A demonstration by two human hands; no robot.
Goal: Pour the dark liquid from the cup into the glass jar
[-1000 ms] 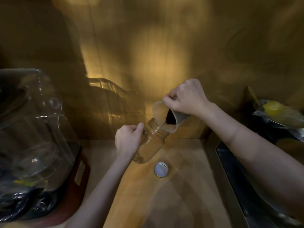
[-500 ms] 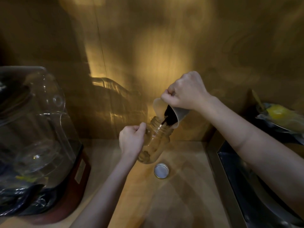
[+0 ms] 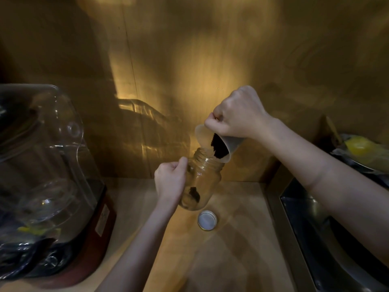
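My left hand point(image 3: 171, 181) grips the clear glass jar point(image 3: 205, 182), which leans to the right above the wooden counter with its mouth up. A dark blot shows inside, near the jar's bottom. My right hand point(image 3: 239, 115) holds a pale translucent cup point(image 3: 226, 147) tipped steeply to the left, its lip over the jar's mouth. Dark contents sit at the cup's lower rim, right at the jar's opening.
The jar's white lid point(image 3: 207, 220) lies on the counter point(image 3: 231, 260) just below the jar. A blender with a clear cover and red base point(image 3: 52, 186) fills the left side. A metal sink point(image 3: 328, 239) lies at right, with a yellow item point(image 3: 357, 146) behind it.
The cup has tipped further and the dark contents have slid down to its rim. A dark mass now shows in the jar's bottom. Both hands have shifted slightly right.
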